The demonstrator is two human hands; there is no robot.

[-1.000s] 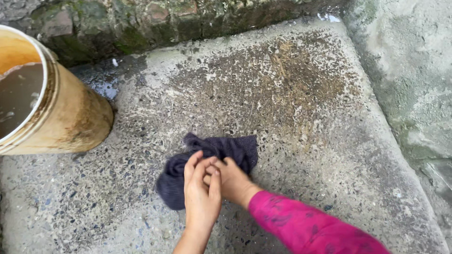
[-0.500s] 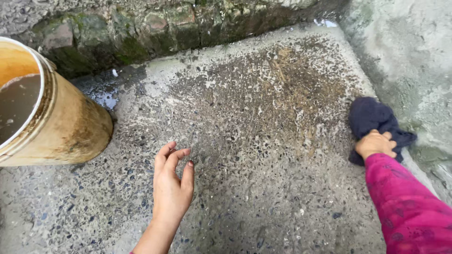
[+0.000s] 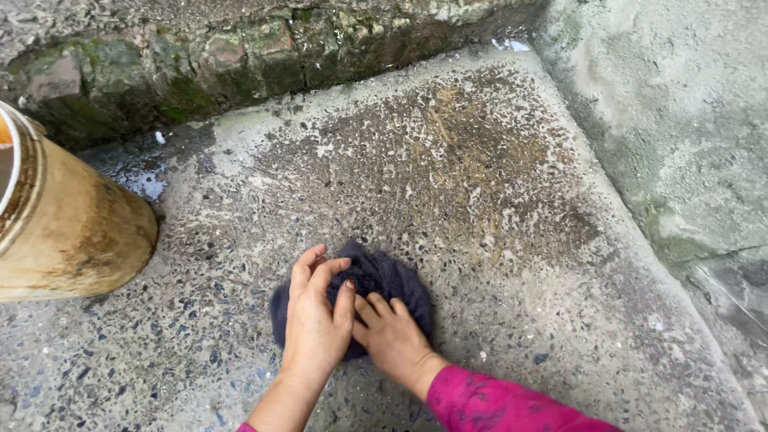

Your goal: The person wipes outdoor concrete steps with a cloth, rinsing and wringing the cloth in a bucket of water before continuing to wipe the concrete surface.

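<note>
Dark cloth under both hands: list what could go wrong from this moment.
1. The concrete slab looks rough and pitted; pressing the dark cloth with the left hand and right hand could scrape knuckles or snag the fabric.
2. A wet patch lies beside the yellow bucket; the damp, mossy-looking stone wall hints at slippery footing.

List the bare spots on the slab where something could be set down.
Widest free patch: the slab right of the cloth, out to the right wall. Also free: the strip between the cloth and the mossy back wall. Narrower gap between the bucket and the cloth. Crowded at bottom centre, where left hand and right hand press the cloth.
</note>
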